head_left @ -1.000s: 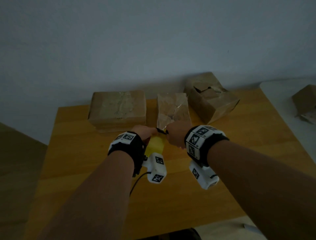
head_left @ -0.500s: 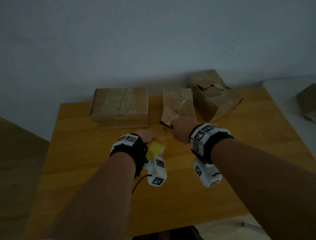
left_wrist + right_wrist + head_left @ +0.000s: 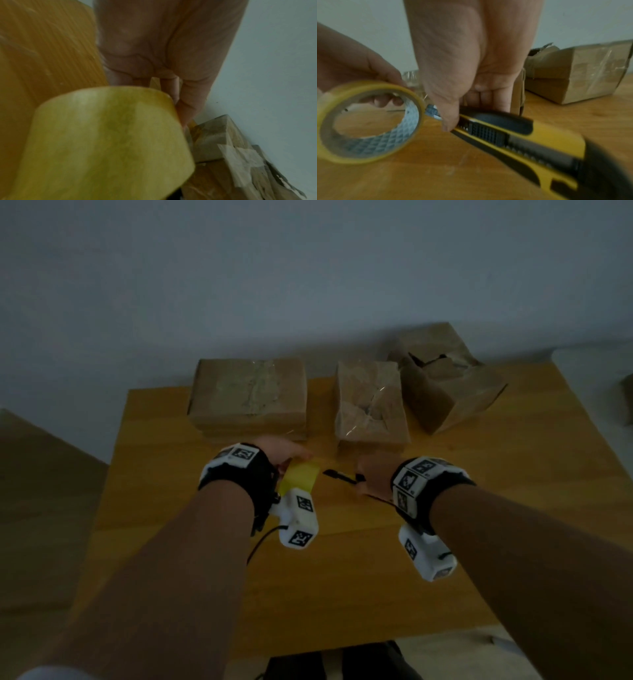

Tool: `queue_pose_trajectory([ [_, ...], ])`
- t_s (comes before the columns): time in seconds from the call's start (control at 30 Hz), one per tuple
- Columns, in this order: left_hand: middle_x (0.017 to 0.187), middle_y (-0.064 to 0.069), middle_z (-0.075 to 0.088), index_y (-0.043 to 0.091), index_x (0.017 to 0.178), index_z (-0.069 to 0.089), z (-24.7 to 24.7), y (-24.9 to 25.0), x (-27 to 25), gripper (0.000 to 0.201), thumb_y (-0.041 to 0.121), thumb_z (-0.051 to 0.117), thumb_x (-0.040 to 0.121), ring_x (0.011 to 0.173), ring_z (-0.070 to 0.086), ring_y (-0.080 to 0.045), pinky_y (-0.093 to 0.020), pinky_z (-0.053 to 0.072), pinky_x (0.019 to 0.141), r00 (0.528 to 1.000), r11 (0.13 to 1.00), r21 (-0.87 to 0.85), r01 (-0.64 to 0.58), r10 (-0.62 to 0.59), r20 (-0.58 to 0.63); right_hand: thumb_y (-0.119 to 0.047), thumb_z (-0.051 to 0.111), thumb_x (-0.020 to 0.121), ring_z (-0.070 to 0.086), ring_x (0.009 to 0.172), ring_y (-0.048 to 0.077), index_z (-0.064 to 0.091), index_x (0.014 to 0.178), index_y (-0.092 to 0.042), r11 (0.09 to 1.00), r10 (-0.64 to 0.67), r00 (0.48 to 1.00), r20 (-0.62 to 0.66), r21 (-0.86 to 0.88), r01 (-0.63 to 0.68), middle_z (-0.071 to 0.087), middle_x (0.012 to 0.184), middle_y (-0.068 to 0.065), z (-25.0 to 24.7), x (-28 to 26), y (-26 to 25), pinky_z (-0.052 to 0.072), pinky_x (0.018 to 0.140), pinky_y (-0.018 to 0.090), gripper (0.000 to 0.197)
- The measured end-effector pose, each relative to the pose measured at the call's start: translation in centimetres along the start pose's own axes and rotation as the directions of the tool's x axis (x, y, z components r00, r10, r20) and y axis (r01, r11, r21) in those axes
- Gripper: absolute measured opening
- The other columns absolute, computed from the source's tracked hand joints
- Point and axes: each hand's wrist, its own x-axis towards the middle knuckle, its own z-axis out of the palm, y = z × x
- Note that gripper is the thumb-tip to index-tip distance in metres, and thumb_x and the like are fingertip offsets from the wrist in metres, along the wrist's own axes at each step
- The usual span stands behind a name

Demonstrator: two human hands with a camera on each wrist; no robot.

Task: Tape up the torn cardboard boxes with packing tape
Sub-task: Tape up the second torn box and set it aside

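Head view: left hand (image 3: 281, 451) fingers hidden behind tape roll (image 3: 298, 480), grip not readable there. Utility knife (image 3: 339, 474) is a small dark sliver, blade state unclear. Left wrist view: roll (image 3: 106, 142) blurred, cut off at 6 and 9 o'clock. Right wrist view: knife (image 3: 513, 136) handle end blurred, cut off at 4 o'clock; right hand (image 3: 471, 60) fingertips hidden behind it.

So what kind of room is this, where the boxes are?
Probably a plain room at home or a small workroom, though I can't be sure. There's a wooden table pushed against a bare wall, with three worn cardboard boxes on it.
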Motion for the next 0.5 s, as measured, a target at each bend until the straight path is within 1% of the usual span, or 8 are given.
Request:
queue_pose_trajectory([
  [0.07,0.112,-0.012,0.065,0.010,0.107,0.067,-0.4,-0.1,0.1,0.043,0.042,0.072,0.079,0.109,0.061,-0.033,-0.045,0.048,0.099,1.000,1.000,0.009,-0.011,0.011,0.000,-0.034,0.054,0.096,0.051,0.067,0.016,0.064,0.109,-0.008,1.000,0.011,1.000,0.011,-0.028,-0.011,0.055,0.078,0.000,1.0,0.3,0.0,0.042,0.058,0.024,0.031],
  [0.17,0.113,-0.011,0.065,0.010,0.110,0.067,-0.6,0.1,0.1,0.038,0.035,0.072,0.082,0.106,0.061,-0.030,-0.041,0.050,0.095,0.999,0.999,-0.011,-0.046,0.046,-0.002,-0.040,0.051,0.096,0.057,0.079,0.021,0.065,0.104,-0.008,0.998,0.023,1.000,-0.009,-0.065,-0.023,0.060,0.090,0.005,1.0,0.0,0.2,0.047,0.070,0.029,0.035],
  [0.23,0.113,-0.010,0.065,0.010,0.112,0.068,-0.8,0.5,0.2,0.037,0.032,0.072,0.082,0.105,0.061,-0.028,-0.041,0.050,0.096,0.998,0.998,-0.012,-0.067,0.066,-0.020,-0.034,0.049,0.096,0.059,0.085,0.022,0.064,0.095,-0.010,1.000,-0.020,0.988,-0.155,-0.010,0.019,0.061,0.088,0.004,-0.2,-0.9,0.4,0.049,0.073,0.031,0.028],
  [0.33,0.114,-0.013,0.066,0.009,0.109,0.068,-0.8,1.4,-0.1,0.038,0.032,0.074,0.080,0.108,0.061,-0.031,-0.047,0.049,0.099,0.996,0.996,-0.035,-0.083,0.083,-0.015,-0.033,0.041,0.097,0.057,0.082,0.019,0.056,0.089,-0.018,0.999,-0.040,0.877,-0.480,-0.011,0.040,0.051,0.079,-0.005,-2.5,-1.9,1.2,0.044,0.067,0.030,0.023],
  [0.37,0.115,-0.013,0.065,0.009,0.110,0.068,-0.8,1.8,-0.2,0.038,0.033,0.073,0.080,0.109,0.061,-0.031,-0.047,0.048,0.099,0.997,0.996,-0.027,-0.080,0.080,0.003,-0.035,0.039,0.097,0.058,0.090,0.019,0.058,0.099,-0.020,0.998,-0.054,0.836,-0.546,-0.018,0.053,0.054,0.090,-0.005,-2.9,-1.7,1.6,0.046,0.069,0.030,0.024],
  [0.4,0.115,-0.012,0.065,0.009,0.110,0.068,-0.7,2.1,-0.3,0.038,0.033,0.073,0.081,0.109,0.060,-0.030,-0.046,0.048,0.100,0.996,0.996,-0.016,-0.087,0.087,0.017,-0.037,0.037,0.097,0.056,0.106,0.020,0.056,0.114,-0.023,0.996,-0.090,0.829,-0.552,-0.058,0.069,0.055,0.110,-0.003,-3.0,-1.3,2.2,0.049,0.078,0.033,0.029],
  [0.43,0.115,-0.012,0.064,0.009,0.110,0.068,-0.7,2.4,-0.3,0.037,0.032,0.073,0.081,0.110,0.059,-0.031,-0.046,0.047,0.100,0.996,0.996,-0.008,-0.091,0.091,0.022,-0.037,0.033,0.095,0.048,0.121,0.023,0.048,0.128,-0.025,0.984,-0.158,0.847,-0.507,-0.147,0.096,0.049,0.129,-0.001,-3.0,-1.0,2.6,0.048,0.091,0.039,0.039],
  [0.5,0.117,-0.011,0.063,0.009,0.109,0.069,-0.6,3.0,-0.5,0.035,0.030,0.073,0.081,0.110,0.058,-0.031,-0.046,0.047,0.101,0.994,0.994,0.014,-0.105,0.104,0.033,-0.031,0.028,0.090,0.029,0.139,0.032,0.031,0.144,-0.020,0.892,-0.331,0.882,-0.335,-0.416,0.177,0.032,0.148,0.006,-2.4,-0.1,3.6,0.032,0.110,0.049,0.056],
])
